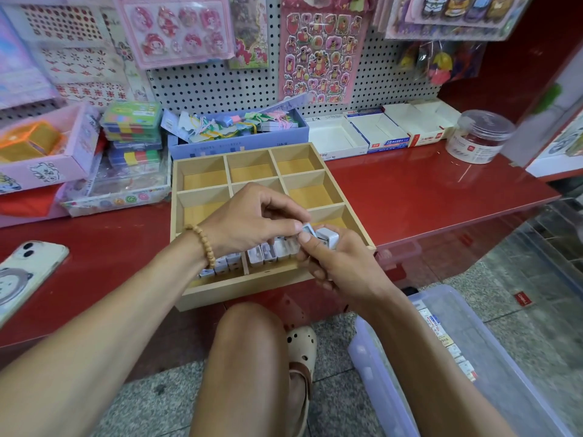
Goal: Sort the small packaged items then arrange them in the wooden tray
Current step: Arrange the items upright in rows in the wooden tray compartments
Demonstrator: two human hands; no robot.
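Left hand [252,222] pinching one small white packet [307,230], right hand [339,266] gripping more [328,238] over wooden tray [271,280] near row [273,253]; loose pinch could drop it, toppling the row.

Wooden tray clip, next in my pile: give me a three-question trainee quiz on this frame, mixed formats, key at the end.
1. True or false: the back row of the wooden tray already holds items.
2. What lies on the red counter at far left? A) phone B) scissors C) mug
3. Fill in: the left hand and right hand together hold small white ____.

Key: 1 false. 2 A, the phone. 3 packaged items.
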